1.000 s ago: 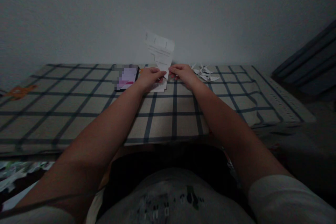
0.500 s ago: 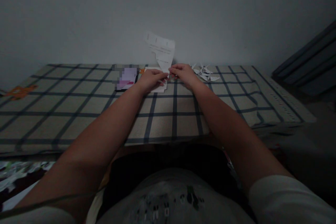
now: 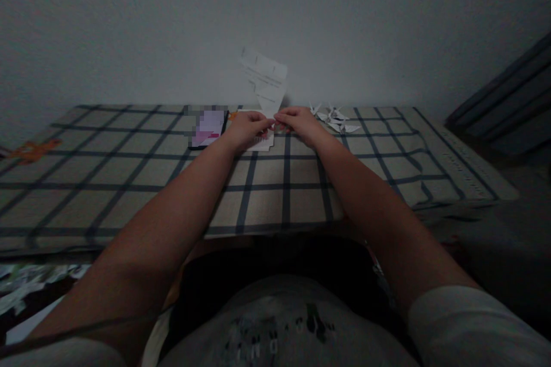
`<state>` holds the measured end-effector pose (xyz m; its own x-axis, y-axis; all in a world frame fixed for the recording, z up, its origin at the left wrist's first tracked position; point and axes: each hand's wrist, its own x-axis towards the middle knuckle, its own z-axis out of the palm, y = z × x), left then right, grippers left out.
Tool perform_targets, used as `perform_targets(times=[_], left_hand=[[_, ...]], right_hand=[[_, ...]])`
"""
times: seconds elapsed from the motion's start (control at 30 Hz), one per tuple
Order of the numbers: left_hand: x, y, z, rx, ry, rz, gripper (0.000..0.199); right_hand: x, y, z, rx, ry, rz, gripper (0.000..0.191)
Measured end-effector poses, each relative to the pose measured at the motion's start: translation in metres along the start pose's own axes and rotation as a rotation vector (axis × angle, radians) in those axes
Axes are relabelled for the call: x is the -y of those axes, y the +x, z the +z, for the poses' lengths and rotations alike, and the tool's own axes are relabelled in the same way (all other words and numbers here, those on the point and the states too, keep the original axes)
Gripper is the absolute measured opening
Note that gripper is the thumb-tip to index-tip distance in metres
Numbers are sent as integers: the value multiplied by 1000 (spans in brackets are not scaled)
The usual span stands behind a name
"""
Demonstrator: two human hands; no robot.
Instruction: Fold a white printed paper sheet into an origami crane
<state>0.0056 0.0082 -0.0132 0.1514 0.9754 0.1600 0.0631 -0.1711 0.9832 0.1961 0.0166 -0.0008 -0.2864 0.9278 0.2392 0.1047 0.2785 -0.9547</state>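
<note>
A torn sheet of printed paper (image 3: 269, 83) stands upright above my fingers, its lower end narrowing to where both hands pinch it. My left hand (image 3: 249, 129) is closed, thumb and forefinger on the paper's bottom tip. From the other side my right hand (image 3: 299, 121) pinches the same tip, the fingertips of both hands almost touching. Beneath my left hand lies a small stack of white paper (image 3: 260, 147), partly covered by it. Several folded paper cranes (image 3: 338, 117) rest just right of my right hand.
A phone (image 3: 210, 128) with a lit, partly blurred screen lies left of my left hand. The table wears a checked cloth (image 3: 267, 195) and meets a plain wall (image 3: 275, 6). An orange object (image 3: 34, 151) sits at the far left. Paper scraps (image 3: 34, 287) show below the table's left front.
The hands have shifted very slightly and the fingertips have drawn a little closer together. The paper's lean has altered a touch. Phone and paper cranes stay put.
</note>
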Motion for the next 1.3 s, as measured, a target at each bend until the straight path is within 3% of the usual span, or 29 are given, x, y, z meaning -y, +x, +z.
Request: perform_targets(times=[0.17,0.43,0.87,1.3], left_hand=[[5,4,0,13,-66,-77,20],[2,4,-1,56,-94,-90,10],[9,8,-2,11,-74,-41,16],[5,5,0,7,-95,-98,13]], right_hand=[[1,1,1,-35,-14,15,12],[4,0,-1,-71,-58,-24,15],[2,-2,-2,-22,-73,-66,18],[4,-1,0,0,-83,-62,22]])
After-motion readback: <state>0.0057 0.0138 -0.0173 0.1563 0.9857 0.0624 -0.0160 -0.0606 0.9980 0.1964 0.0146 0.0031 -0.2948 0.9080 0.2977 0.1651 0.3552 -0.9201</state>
